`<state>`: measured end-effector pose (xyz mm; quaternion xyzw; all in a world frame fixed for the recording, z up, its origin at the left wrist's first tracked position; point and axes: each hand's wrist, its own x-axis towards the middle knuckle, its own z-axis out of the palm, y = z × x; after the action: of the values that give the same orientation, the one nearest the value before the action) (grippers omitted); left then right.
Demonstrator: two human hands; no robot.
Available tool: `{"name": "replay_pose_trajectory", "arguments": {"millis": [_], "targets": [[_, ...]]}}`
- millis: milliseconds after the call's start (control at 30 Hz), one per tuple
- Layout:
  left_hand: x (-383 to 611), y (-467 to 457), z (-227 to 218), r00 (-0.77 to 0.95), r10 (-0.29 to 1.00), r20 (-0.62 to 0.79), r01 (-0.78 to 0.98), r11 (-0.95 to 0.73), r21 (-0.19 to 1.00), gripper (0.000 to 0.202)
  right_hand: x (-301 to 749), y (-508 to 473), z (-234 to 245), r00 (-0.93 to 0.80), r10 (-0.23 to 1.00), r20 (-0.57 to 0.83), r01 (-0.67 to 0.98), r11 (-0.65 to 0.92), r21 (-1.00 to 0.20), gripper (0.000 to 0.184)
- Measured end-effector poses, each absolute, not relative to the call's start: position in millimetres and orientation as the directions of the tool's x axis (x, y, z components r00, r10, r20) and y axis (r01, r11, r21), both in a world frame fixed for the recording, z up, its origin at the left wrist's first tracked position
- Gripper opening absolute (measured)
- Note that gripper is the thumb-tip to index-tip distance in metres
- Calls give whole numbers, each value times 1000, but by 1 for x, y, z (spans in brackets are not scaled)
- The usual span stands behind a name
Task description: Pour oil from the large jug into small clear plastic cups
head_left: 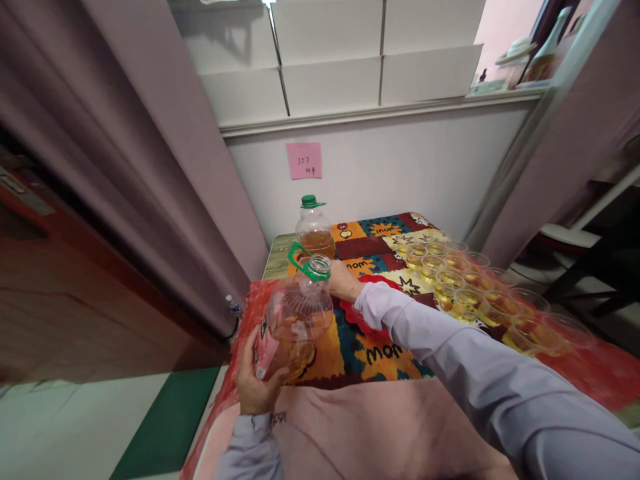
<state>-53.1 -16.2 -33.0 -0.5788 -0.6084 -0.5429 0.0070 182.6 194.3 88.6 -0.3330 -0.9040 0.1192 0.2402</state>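
My left hand (pixel 263 383) is wrapped round the lower side of a large clear plastic bottle (pixel 300 307). The bottle leans a little, has an uncapped neck with a green carrying ring, and holds yellowish liquid. My right hand (pixel 344 281) reaches across to the bottle's far side, just by the neck. Its fingers are hidden behind the bottle, so whether they grip anything does not show. Close behind stands a second bottle (pixel 314 233) with a green cap and amber liquid. Under my right forearm lies a red scalloped-edged item (pixel 367 323), partly covered.
Rows of clear plastic cups (pixel 470 303) with yellow liquid fill the table's right side. A patterned cloth (pixel 385 350) covers the table, with red plastic film along the edges. A white wall with a pink note (pixel 305 161) rises behind; curtains hang on both sides.
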Motion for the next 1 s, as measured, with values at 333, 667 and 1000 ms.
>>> {"name": "replay_pose_trajectory", "arguments": {"millis": [333,667,1000], "targets": [[-54,-16,-35,-310,700,644,718,-272,641,112,292,174,110,-554,678,482,591,729,-346,15],[-55,-16,-34,-292,685,667,751,-267,604,111,348,146,32,-547,765,340,684,643,-345,15],[-51,-15,-29,-259,665,701,760,-307,572,107,344,143,16,-532,777,335,688,628,-364,24]]}}
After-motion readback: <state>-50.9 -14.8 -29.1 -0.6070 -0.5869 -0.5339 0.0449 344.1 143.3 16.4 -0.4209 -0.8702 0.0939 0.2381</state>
